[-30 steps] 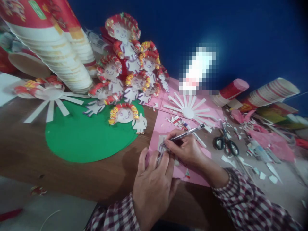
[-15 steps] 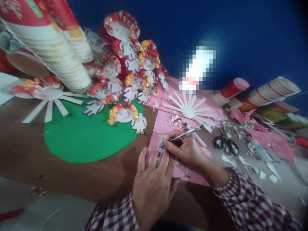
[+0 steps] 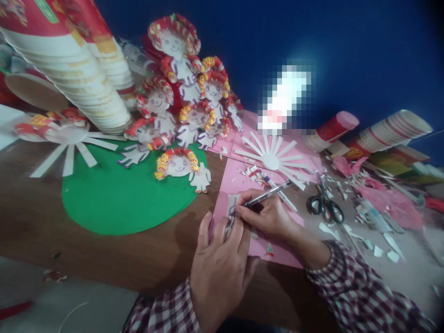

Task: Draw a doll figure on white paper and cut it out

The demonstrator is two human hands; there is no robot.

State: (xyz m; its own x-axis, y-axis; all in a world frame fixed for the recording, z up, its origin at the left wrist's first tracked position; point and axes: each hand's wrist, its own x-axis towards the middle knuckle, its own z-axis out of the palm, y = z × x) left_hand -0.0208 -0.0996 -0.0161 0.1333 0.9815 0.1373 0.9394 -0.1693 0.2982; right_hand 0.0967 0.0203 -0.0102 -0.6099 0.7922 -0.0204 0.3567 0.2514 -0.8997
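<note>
Two hands (image 3: pixel 220 273), one pen (image 3: pixel 267 194), one scissors pair (image 3: pixel 324 200)

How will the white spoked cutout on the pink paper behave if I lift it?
The white spoked cutout is probably very light, as it looks like thin paper. Its narrow strips join only at the round centre, so they may bend or snag.

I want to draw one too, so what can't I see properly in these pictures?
All in the head view:
Paper: its lower part is hidden by the left hand.
Pen: its writing is too small and blurred.
Tall cups: the top edge cuts them off.
Bright patch: big blurry squares cover it, so I can't tell what it is.
</note>
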